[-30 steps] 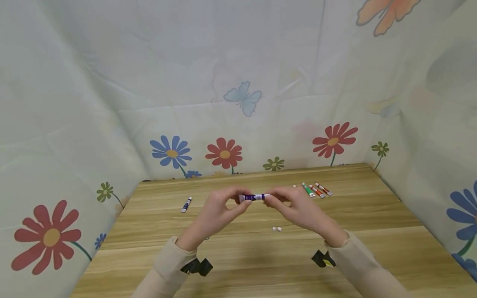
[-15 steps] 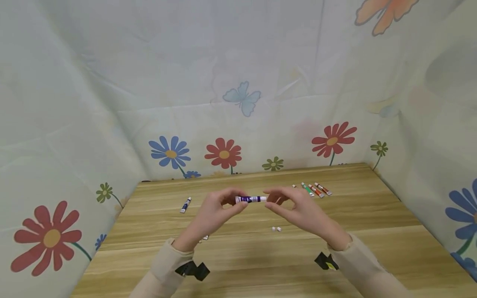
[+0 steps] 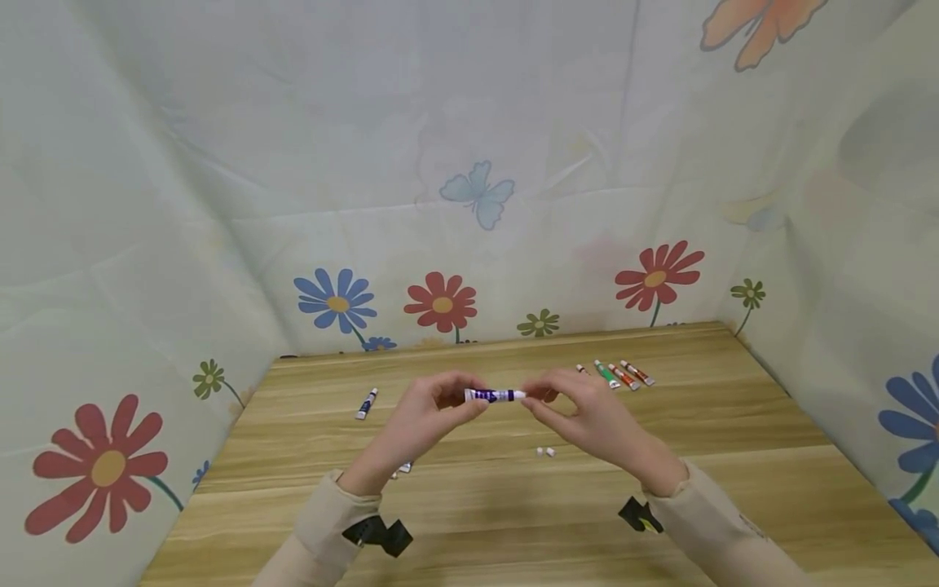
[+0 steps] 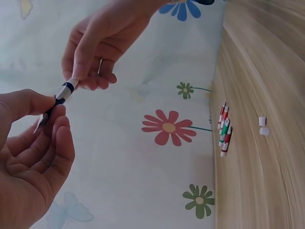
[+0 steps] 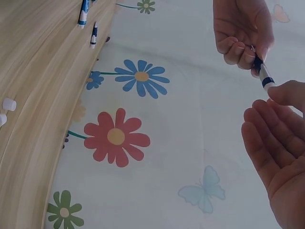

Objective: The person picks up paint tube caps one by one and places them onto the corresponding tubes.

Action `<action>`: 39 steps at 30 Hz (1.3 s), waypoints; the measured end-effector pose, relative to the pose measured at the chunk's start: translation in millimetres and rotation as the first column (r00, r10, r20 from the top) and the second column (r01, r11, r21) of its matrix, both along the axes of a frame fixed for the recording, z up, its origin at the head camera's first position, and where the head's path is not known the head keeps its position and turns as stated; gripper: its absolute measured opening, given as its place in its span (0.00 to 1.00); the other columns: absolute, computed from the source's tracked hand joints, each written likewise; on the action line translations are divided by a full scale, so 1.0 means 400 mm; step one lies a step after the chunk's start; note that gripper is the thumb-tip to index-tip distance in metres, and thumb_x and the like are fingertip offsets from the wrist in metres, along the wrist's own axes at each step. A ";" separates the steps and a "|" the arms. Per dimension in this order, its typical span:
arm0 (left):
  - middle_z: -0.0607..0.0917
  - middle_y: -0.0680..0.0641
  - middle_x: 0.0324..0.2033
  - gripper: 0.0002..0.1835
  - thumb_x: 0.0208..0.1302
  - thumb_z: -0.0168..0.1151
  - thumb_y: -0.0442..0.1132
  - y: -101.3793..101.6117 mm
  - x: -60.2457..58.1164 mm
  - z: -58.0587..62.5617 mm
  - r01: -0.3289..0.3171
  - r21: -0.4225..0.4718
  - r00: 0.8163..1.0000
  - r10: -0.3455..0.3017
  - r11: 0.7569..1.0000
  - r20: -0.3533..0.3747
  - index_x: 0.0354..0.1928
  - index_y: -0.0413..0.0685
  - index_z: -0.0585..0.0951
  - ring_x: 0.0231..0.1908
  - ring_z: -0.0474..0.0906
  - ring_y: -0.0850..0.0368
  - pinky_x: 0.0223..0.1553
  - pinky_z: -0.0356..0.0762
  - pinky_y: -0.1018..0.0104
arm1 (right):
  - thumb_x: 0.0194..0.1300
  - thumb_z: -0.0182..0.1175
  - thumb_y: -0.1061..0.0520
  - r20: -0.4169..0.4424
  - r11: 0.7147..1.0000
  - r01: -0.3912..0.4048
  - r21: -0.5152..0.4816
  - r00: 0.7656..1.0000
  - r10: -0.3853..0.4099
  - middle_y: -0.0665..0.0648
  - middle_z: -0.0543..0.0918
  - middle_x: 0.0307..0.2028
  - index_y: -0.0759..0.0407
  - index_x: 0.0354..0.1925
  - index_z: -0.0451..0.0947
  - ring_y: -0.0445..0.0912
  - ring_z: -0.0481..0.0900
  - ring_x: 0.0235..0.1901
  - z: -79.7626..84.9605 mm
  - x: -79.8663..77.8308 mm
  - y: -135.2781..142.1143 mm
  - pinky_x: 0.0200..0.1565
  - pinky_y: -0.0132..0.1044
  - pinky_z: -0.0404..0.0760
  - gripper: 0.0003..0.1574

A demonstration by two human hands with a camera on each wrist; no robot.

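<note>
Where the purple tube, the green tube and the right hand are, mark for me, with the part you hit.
Purple tube (image 3: pixel 501 396): head view, the middle of its body.
Green tube (image 3: pixel 606 373): head view, the middle of its body.
Right hand (image 3: pixel 597 410): head view, the back of the hand.

Head and closer wrist views share the tube (image 3: pixel 500 395).

A slim purple-and-white tube (image 3: pixel 490 395), flat at its tail, is held nearly level above the pale wood-grain table (image 3: pixel 484 497). My left hand (image 3: pixel 433 408) pinches its body near the tail; my right hand (image 3: pixel 581 405) pinches the white cap (image 3: pixel 519 395) on its other end, also clear of the table.
</note>
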State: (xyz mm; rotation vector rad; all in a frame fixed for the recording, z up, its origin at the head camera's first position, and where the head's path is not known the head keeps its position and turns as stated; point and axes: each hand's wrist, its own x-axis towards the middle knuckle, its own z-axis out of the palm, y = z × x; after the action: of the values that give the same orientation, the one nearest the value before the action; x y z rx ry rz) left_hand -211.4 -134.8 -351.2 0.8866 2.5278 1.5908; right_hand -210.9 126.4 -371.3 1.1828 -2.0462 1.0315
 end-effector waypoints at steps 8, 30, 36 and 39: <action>0.86 0.56 0.35 0.09 0.68 0.68 0.40 0.010 0.016 0.004 0.020 -0.047 0.962 -0.032 0.999 -0.271 0.48 0.50 0.85 0.32 0.79 0.60 0.34 0.80 0.64 | 0.61 0.69 0.66 0.039 1.000 0.024 -0.002 0.999 -0.024 0.48 0.86 0.36 0.58 0.41 0.83 0.38 0.82 0.33 0.000 0.005 -0.003 0.36 0.34 0.84 0.10; 0.87 0.53 0.37 0.09 0.68 0.67 0.42 -0.001 0.010 -0.005 -0.001 0.001 0.988 0.001 1.000 -0.155 0.48 0.50 0.85 0.34 0.81 0.57 0.35 0.80 0.63 | 0.74 0.61 0.53 -0.012 1.000 0.004 0.009 1.000 -0.003 0.48 0.85 0.37 0.59 0.46 0.80 0.39 0.80 0.34 -0.014 0.000 -0.010 0.36 0.35 0.83 0.10; 0.87 0.56 0.36 0.09 0.69 0.67 0.43 0.001 0.013 -0.003 0.012 -0.011 0.984 -0.014 1.000 -0.180 0.47 0.51 0.85 0.33 0.81 0.58 0.35 0.80 0.64 | 0.70 0.63 0.60 -0.001 0.999 0.042 0.027 0.999 -0.042 0.47 0.83 0.35 0.58 0.43 0.80 0.37 0.79 0.33 -0.019 0.000 -0.013 0.36 0.34 0.82 0.04; 0.86 0.58 0.35 0.08 0.69 0.67 0.42 0.004 0.016 -0.006 0.015 -0.032 0.967 -0.023 0.999 -0.252 0.47 0.51 0.85 0.32 0.79 0.60 0.32 0.79 0.65 | 0.69 0.62 0.63 0.033 0.999 0.048 0.022 0.998 -0.048 0.46 0.82 0.34 0.56 0.42 0.80 0.37 0.79 0.34 -0.022 0.003 -0.017 0.35 0.36 0.82 0.04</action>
State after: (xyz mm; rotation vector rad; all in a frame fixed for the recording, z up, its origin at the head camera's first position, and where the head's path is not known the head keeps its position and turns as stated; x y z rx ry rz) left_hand -204.9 -133.4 -353.4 1.1758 2.6888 1.5181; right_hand -209.7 119.7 -380.1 1.1284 -2.1066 1.0155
